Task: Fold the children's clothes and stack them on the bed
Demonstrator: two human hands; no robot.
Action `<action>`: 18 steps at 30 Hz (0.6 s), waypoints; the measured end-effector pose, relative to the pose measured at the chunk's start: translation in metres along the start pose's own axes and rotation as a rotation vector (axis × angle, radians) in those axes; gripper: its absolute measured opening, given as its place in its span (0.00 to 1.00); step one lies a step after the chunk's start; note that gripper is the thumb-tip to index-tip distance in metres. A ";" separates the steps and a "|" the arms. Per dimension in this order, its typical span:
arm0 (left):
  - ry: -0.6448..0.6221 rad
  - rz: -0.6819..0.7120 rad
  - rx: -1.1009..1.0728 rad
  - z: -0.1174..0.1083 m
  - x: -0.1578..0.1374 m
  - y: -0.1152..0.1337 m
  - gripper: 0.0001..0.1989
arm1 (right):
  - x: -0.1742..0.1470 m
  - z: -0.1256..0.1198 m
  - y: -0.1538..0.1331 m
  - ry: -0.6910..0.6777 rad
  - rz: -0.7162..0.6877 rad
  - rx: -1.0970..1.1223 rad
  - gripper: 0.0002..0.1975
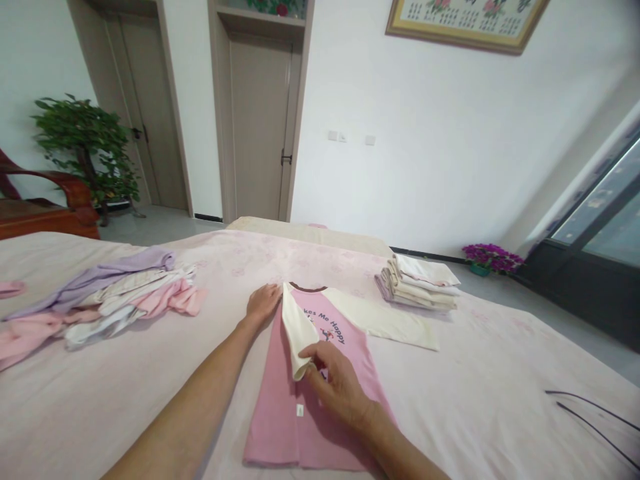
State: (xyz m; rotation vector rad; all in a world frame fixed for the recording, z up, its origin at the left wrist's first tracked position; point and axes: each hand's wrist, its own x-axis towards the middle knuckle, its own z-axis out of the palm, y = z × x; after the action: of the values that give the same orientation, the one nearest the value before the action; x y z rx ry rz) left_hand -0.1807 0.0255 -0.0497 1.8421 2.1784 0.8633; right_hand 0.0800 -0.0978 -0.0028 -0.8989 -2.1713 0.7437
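Setting: white wall (pixel 425 180) beyond the left hand (pixel 263 305) and the right hand (pixel 340 383). Below both hands, a broad surface (pixel 500 400) covered with a pale pink sheet. Past the left hand, two closed doors (pixel 257 127); farther off on that side, a wooden chair (pixel 75 190) and a leafy plant (pixel 83 143).

To the left of the left hand, well apart: a heap of loose clothes (pixel 115 293), lilac, pink and whitish, rumpled.

Specimen: pink shirt (pixel 315 427), laid out with its neckline away from the wearer. It lies directly under the right hand and just to the right of the left hand. Beyond the right hand and off to its right, apart from the shirt: a stack of folded clothes (pixel 423 287).

Left hand: at the shirt's shoulder corner, fingers close together; cannot tell whether cloth is gripped. Right hand: thumb and fingers pinched on the end of one cream sleeve (pixel 297 327), which runs from near the left hand down across the shirt front. Opposite sleeve (pixel 400 323): spread flat, right of the right hand.

Lettering (pixel 333 327) just beyond the right hand, partly covered: "Me Happy" legible. White tag (pixel 300 410) just left of the right hand.
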 end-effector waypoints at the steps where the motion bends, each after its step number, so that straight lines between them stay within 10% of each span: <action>1: 0.001 -0.007 -0.001 0.000 0.000 0.000 0.23 | -0.003 0.001 0.000 -0.035 -0.051 -0.069 0.17; 6: 0.001 -0.030 0.003 0.001 0.002 0.003 0.22 | -0.015 0.009 -0.011 -0.115 -0.223 -0.338 0.31; 18: 0.048 -0.045 0.023 0.002 0.004 0.002 0.17 | -0.007 0.007 -0.010 -0.080 -0.259 -0.280 0.05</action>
State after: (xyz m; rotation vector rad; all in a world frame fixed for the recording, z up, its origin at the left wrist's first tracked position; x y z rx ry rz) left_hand -0.1788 0.0297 -0.0490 1.7936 2.2579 0.8859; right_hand 0.0752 -0.1110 -0.0023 -0.7108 -2.4437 0.3607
